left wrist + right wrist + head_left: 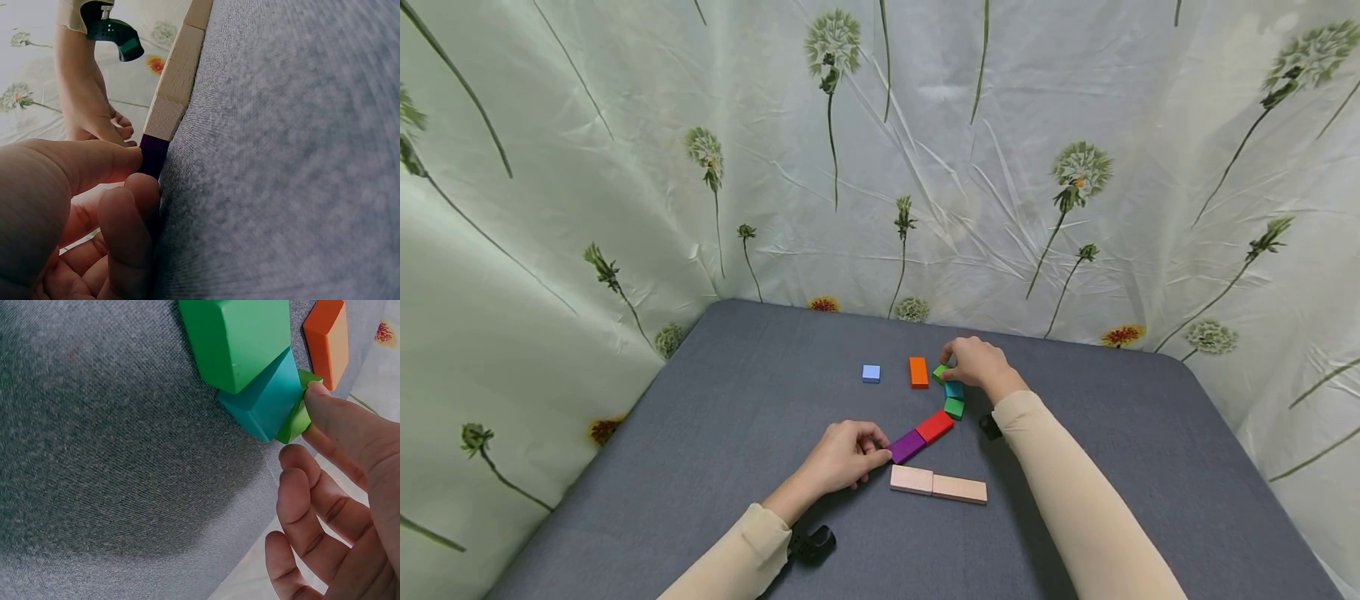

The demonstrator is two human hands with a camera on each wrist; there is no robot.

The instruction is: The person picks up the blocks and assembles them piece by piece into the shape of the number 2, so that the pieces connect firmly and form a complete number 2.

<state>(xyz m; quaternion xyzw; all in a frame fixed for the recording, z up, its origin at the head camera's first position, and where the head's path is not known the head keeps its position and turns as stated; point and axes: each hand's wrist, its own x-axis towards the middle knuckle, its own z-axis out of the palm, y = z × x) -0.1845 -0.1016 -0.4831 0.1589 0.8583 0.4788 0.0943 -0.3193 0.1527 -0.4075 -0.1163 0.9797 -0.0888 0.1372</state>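
Note:
My left hand (844,456) pinches the near-left end of a purple block (907,447), thumb and index finger against it. That block lies end to end with a red block (935,427). Beyond the red one, a green block (954,408) and a teal block (953,390) continue a curved row. My right hand (977,365) pinches a small lime-green block (940,372) at the row's far end. In the right wrist view the lime-green block (294,419) sits against the teal block (265,397), partly hidden by the thumb.
An orange block (918,372) stands just left of the lime-green one, and a light-blue block (871,373) lies farther left. Two plain wooden blocks (938,484) lie end to end nearer me. A floral curtain (880,167) hangs behind the grey table (760,375).

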